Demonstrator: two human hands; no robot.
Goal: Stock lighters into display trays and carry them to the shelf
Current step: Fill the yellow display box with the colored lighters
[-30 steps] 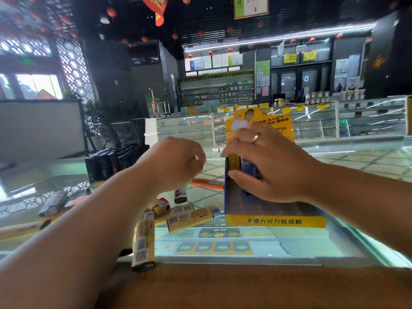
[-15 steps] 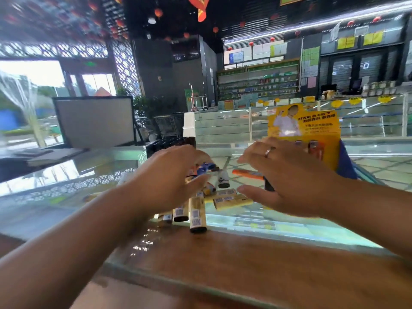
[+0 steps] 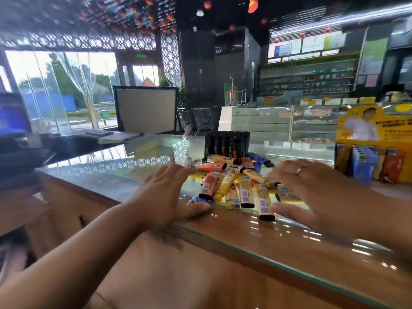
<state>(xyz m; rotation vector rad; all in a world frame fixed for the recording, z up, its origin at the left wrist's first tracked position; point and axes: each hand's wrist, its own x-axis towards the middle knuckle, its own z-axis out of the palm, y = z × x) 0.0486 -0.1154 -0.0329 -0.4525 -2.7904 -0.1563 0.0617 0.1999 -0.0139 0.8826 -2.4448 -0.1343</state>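
Note:
A heap of loose lighters (image 3: 236,186) in yellow, orange and blue lies on the glass counter (image 3: 133,172). My left hand (image 3: 169,197) is spread open at the heap's left side, thumb resting on the counter edge beside a blue lighter. My right hand (image 3: 312,192), with a ring, is spread open at the heap's right side, fingers straight. Neither hand holds anything. A yellow display tray (image 3: 376,152) stands at the far right with several upright lighters in it. A black tray of dark lighters (image 3: 227,143) stands behind the heap.
The counter has a wooden front edge (image 3: 223,264) under glass. A monitor (image 3: 13,114) and keyboard (image 3: 99,133) sit far left, with a framed board (image 3: 145,110) behind. Glass showcases (image 3: 278,123) and stocked shelves (image 3: 307,76) fill the background.
The view has swung left, so the yellow tray now sits at the far right. My right hand left the tray, and both hands have spread flat on either side of the heap.

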